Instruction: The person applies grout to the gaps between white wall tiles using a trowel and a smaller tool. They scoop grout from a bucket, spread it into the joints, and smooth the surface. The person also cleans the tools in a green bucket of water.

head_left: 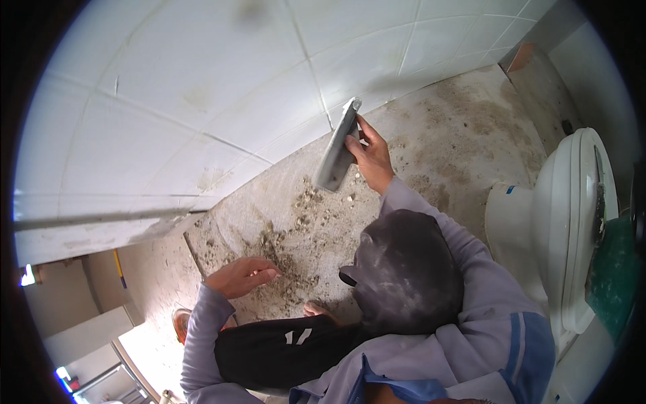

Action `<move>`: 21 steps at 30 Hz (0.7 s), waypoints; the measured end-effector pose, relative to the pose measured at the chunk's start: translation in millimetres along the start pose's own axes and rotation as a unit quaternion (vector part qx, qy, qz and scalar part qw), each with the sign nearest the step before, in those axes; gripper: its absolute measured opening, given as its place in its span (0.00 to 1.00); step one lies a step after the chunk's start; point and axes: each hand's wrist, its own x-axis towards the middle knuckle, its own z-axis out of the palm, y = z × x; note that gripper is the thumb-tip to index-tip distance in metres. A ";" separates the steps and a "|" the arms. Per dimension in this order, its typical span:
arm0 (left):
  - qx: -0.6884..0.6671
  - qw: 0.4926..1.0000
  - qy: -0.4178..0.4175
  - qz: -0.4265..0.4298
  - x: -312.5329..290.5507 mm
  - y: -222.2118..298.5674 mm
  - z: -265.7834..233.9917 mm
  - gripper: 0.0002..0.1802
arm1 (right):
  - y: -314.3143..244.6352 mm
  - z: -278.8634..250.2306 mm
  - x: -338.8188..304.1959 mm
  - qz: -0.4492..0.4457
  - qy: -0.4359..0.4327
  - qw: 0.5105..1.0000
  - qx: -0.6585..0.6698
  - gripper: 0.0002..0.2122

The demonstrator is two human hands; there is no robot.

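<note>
In my right hand (371, 156) is a flat grey float-like tool (336, 151), gripped between thumb and fingers. White paste clings to its upper end, which is close to the bottom of the white tiled wall (235, 87). My left hand (242, 276) hovers low over the rough grey floor (256, 222), its fingers loosely bent and nothing visible in them. Crumbs of grey debris (309, 209) lie scattered between my hands. A dark, rounded, dusty shape (410, 273) sits by my right forearm; I cannot tell whether it is my knee or a separate thing.
At the right stands a white toilet (565, 215), with a green thing (614, 276) against its side. A bare foot (316, 310) shows beyond my black trouser leg (282, 357). An orange-rimmed round object (180, 324) is at the lower left, near a floor ledge.
</note>
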 end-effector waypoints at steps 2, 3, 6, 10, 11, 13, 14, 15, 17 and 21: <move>0.001 1.000 0.007 0.010 -6.7 -2.5 3.4 0.22 | 8.3 19.8 -1.0 -0.006 0.005 0.999 0.054 0.28; 0.004 1.000 0.013 0.014 -12.1 -3.8 4.0 0.22 | 12.9 29.3 0.3 0.006 0.021 0.998 0.057 0.28; 0.021 0.999 0.026 0.020 -23.2 -12.9 9.8 0.22 | 38.5 45.4 8.9 0.032 0.053 0.995 0.080 0.29; 0.007 1.000 0.022 0.011 -32.2 -35.0 16.5 0.22 | 60.9 55.1 23.7 0.076 0.099 0.987 0.097 0.29; 0.002 1.000 0.022 0.013 -34.3 -39.5 17.6 0.22 | 67.7 58.0 26.1 0.057 0.094 0.988 0.112 0.29; -0.001 1.000 0.026 0.000 -43.1 -39.2 20.1 0.22 | 83.7 73.0 28.9 0.022 0.082 0.985 0.151 0.29; 0.000 1.000 0.025 -0.002 -43.1 -38.7 20.2 0.22 | 90.2 79.3 29.8 0.021 0.076 0.990 0.120 0.29; 0.001 1.000 0.023 -0.007 -42.2 -39.1 20.9 0.22 | 62.7 87.8 15.0 0.126 0.068 0.986 0.083 0.28; -0.011 1.000 0.007 -0.004 -31.3 -38.8 18.3 0.22 | 112.2 84.1 11.6 0.078 -0.021 0.997 0.001 0.26; -0.040 0.997 0.026 -0.069 -56.3 -21.5 19.7 0.18 | 98.3 85.1 -35.2 0.126 -0.056 0.990 0.025 0.24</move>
